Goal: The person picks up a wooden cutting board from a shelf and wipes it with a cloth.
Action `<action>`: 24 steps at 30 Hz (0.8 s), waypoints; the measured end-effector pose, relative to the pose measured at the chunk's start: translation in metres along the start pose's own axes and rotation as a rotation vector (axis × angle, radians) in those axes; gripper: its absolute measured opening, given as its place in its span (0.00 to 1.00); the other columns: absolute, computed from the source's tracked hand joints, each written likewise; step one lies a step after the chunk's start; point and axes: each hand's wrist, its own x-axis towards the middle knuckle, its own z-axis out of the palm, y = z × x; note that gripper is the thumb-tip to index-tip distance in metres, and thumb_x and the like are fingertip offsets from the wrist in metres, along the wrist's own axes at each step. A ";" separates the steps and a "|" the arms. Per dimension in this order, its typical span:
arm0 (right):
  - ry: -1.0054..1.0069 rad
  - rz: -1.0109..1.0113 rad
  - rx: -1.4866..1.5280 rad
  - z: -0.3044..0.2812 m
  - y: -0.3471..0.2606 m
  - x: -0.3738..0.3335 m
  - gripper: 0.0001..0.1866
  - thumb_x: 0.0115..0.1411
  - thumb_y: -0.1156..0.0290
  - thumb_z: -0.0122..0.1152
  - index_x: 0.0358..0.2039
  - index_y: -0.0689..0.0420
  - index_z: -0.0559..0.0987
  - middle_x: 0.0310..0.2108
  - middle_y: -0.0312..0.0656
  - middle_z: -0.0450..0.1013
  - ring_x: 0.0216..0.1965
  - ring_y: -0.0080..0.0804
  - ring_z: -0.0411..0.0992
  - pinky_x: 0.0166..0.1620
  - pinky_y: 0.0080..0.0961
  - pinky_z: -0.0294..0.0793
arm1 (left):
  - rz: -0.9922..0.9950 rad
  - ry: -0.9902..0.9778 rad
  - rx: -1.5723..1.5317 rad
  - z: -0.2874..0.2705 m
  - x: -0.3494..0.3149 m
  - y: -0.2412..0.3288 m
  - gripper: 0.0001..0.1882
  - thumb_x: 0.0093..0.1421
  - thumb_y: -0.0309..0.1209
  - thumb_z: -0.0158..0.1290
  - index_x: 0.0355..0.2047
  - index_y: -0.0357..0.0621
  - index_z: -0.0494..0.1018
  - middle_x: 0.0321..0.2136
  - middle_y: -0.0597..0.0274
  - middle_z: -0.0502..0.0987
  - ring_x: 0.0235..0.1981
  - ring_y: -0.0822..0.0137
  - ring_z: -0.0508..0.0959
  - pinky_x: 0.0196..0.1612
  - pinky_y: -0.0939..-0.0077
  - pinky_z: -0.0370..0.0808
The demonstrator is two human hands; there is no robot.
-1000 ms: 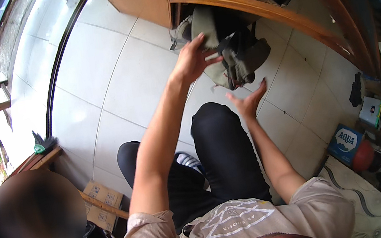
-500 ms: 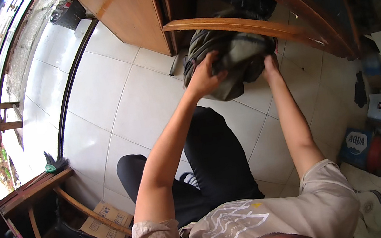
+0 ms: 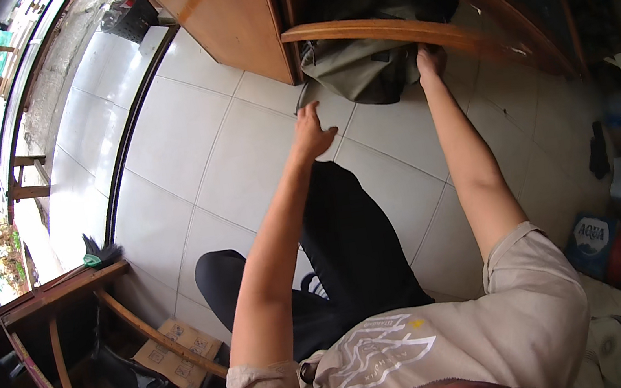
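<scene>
An olive-grey cloth bag (image 3: 361, 72) lies on the tiled floor at the foot of a wooden piece of furniture. Its rear part passes beneath a curved wooden rail (image 3: 383, 29) and fades into the dark space there. At the bag's right edge, just in front of the rail, my right hand (image 3: 431, 64) is closed on the fabric, its fingertips partly hidden. My left hand (image 3: 312, 132) hovers over the tiles, apart from the bag's near left side. Its fingers are spread and nothing is in them.
A wooden panel (image 3: 222, 16) stands left of the bag. To the left are a dark bucket (image 3: 131, 17), a doorway track (image 3: 130, 124) and a wooden bench frame (image 3: 63, 296) beside a cardboard box (image 3: 178, 355). A blue box (image 3: 594, 243) sits at right.
The bag has gone farther back under the rail and sits lower. My left hand has let go and drawn back toward me, while my right hand has moved forward with the bag.
</scene>
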 end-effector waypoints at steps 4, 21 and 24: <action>0.054 -0.442 0.058 0.006 0.006 -0.056 0.42 0.54 0.64 0.67 0.65 0.64 0.60 0.63 0.60 0.62 0.64 0.51 0.61 0.65 0.34 0.57 | -0.194 0.094 -0.172 -0.012 0.036 -0.029 0.53 0.46 0.37 0.68 0.67 0.35 0.50 0.62 0.37 0.60 0.65 0.46 0.60 0.66 0.62 0.60; -0.627 0.215 1.098 -0.074 -0.027 -0.249 0.33 0.59 0.76 0.53 0.66 0.58 0.60 0.65 0.43 0.59 0.67 0.35 0.56 0.66 0.40 0.58 | 0.617 -0.359 -0.017 0.017 0.021 0.122 0.43 0.40 0.34 0.69 0.57 0.37 0.64 0.56 0.40 0.68 0.60 0.43 0.67 0.56 0.58 0.69; -0.862 -0.136 0.305 -0.093 -0.082 -0.232 0.31 0.58 0.70 0.58 0.62 0.61 0.66 0.62 0.47 0.65 0.66 0.37 0.60 0.64 0.40 0.62 | 0.448 -0.033 0.096 0.002 0.055 0.130 0.22 0.47 0.27 0.61 0.45 0.43 0.76 0.35 0.43 0.80 0.41 0.42 0.78 0.42 0.53 0.76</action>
